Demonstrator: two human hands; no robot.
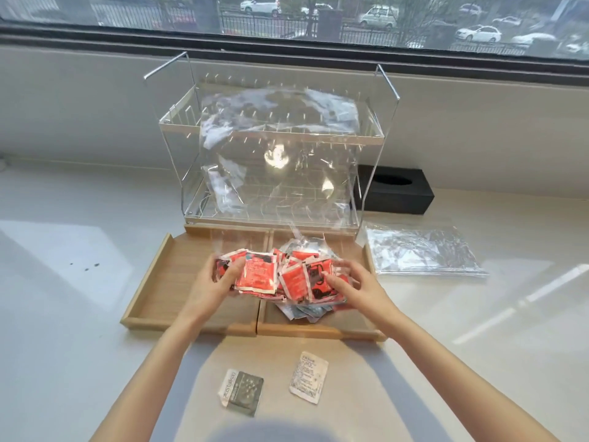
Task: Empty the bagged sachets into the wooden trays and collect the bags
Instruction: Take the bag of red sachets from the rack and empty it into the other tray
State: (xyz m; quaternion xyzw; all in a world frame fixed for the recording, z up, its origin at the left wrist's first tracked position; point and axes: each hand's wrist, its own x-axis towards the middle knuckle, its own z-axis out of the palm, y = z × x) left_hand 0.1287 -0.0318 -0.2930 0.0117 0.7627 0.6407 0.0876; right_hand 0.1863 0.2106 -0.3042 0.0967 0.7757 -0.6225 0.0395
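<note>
The left tray [165, 282] shows bare wood over most of its floor, so by the look of it nothing has been tipped into it yet. Over the seam between the trays, the left hand [212, 280] grips the left end of a bag of red sachets [280, 275]; its fingers are curled round the bundle, thumb on top, though the clear film makes the exact hold hard to read. The bag itself seems to be the clear film rising from the sachets toward the rack [271, 154], but I cannot tell where its mouth is.

The right hand [349, 287] holds the other end, fingers curled and pinching the packets near the edge. Under it, the right tray [350, 328] already holds a loose heap: grey sachets [302, 312] poke out below the red ones. So one load looks emptied there, and this red lot is mid-transfer, not yet released.

On the counter nearer the person lie two stray sachets, a grey one [240, 390] and a white one [308, 381], both outside the trays; they likely need picking up. Right of the trays, an empty bag [420, 250] lies flat on the counter, apparently set aside. More film sits inside the rack, contents unclear. A black box [395, 189] stands behind it.
</note>
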